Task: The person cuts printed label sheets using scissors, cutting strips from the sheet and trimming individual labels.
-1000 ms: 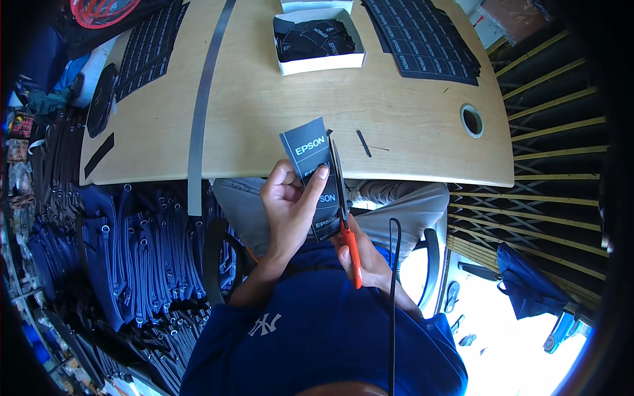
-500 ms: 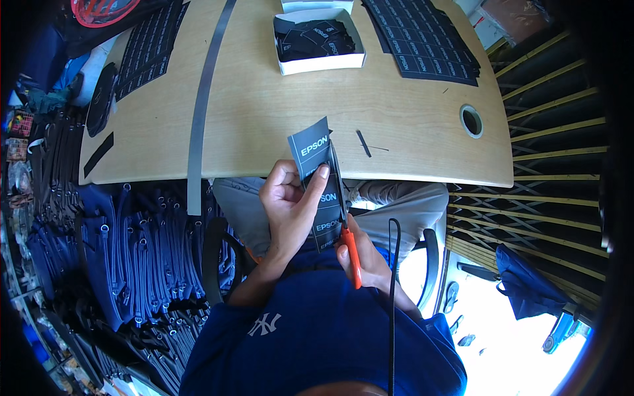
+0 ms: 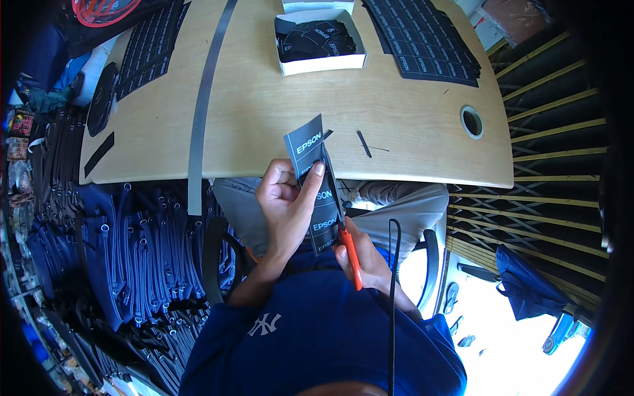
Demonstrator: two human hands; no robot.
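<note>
My left hand (image 3: 288, 204) pinches a long dark strip of printed labels (image 3: 324, 223) between thumb and fingers, tilted upright in front of the table's near edge. My right hand (image 3: 364, 254) is closed round the orange handles of a pair of scissors (image 3: 350, 259). The dark blades run up along the strip's right edge, and a thin dark sliver (image 3: 328, 134) sticks out near their tips. How far the blades are parted is hard to see. Part of the strip is hidden behind my left thumb.
On the wooden table (image 3: 277, 105) stands a white box (image 3: 322, 64) of cut dark labels. Label sheets (image 3: 422, 46) lie at far right, more sheets (image 3: 148, 53) at far left. Dark offcuts (image 3: 364, 144) lie beyond my hands. Blue straps (image 3: 152, 251) hang at the left.
Both hands, the strip and the scissors have shifted slightly left. A thin sliver at the strip's right edge now stands out farther near the blade tips.
</note>
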